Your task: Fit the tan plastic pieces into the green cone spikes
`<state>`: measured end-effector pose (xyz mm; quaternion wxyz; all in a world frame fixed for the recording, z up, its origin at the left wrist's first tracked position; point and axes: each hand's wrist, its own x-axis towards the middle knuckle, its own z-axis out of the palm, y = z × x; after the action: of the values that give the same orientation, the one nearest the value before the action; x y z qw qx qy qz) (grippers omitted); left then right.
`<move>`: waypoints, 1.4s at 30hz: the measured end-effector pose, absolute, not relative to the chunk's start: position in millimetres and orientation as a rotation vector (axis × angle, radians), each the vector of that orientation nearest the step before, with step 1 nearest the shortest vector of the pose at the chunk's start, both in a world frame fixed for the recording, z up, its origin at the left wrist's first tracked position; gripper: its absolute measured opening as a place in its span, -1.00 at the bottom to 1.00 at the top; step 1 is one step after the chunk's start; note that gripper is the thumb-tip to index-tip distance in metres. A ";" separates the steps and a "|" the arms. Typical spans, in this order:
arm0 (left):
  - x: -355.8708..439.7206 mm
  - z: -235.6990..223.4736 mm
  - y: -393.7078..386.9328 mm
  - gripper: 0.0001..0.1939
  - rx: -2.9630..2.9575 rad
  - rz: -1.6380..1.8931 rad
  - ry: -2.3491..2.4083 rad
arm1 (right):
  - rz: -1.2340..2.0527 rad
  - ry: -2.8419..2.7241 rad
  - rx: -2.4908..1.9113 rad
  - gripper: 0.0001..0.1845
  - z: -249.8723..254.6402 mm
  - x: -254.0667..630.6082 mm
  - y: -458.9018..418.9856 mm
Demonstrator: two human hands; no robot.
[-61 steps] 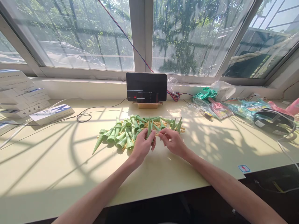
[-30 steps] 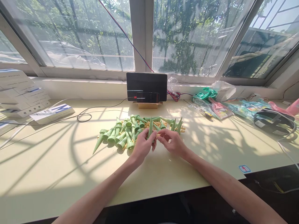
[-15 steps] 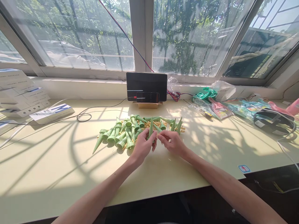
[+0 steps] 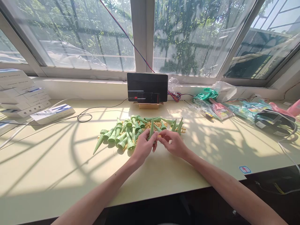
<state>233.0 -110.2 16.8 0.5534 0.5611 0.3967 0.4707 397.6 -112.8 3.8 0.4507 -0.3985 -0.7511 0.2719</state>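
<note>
My left hand (image 4: 144, 145) is closed around a green plastic cone spike (image 4: 152, 127), its point upward. Close beside it, my right hand (image 4: 174, 142) has thumb and forefinger pinched together near the spike's lower part; whatever is between those fingertips is too small to make out. Behind and to the left of my hands lies a heap of similar green cone spikes (image 4: 118, 135), several with wide ribbed collars. Short tan sticks (image 4: 146, 125) are scattered among them. Two more spikes (image 4: 179, 126) point up just beyond my right hand.
A dark tablet (image 4: 147, 82) and a phone (image 4: 148, 97) lean on a small stand by the window. White boxes (image 4: 22, 93) are stacked at left, with a black cable (image 4: 84, 117) nearby. Plastic bags (image 4: 205, 94), a pink packet (image 4: 220, 109) and a black device (image 4: 273, 122) lie at right.
</note>
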 end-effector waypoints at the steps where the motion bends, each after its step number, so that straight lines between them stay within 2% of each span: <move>1: 232.9 16.7 -110.1 -0.67 1.330 1.110 0.938 | 0.670 -1.863 -0.990 -0.68 4.3 397.6 -112.9; 8: 232.9 16.5 -110.1 -0.66 1.332 1.098 0.937 | 0.636 -1.884 -1.049 -0.59 5.0 398.8 -112.4; 13: 232.3 13.9 -109.1 -0.66 1.330 1.103 0.932 | 0.676 -1.869 -1.026 -0.73 4.8 399.1 -113.1; 20: 232.2 13.6 -109.2 -0.67 1.329 1.103 0.944 | 0.654 -1.875 -0.969 -0.81 2.1 399.4 -112.8; 42: 231.8 11.9 -108.6 -0.67 1.333 1.101 0.964 | 0.675 -1.884 -0.997 -0.74 0.7 399.6 -111.6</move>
<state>231.8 -108.6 11.9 0.5489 0.5628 0.4072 0.4650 399.6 -111.6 0.7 0.4375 -0.4008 -0.7577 0.2716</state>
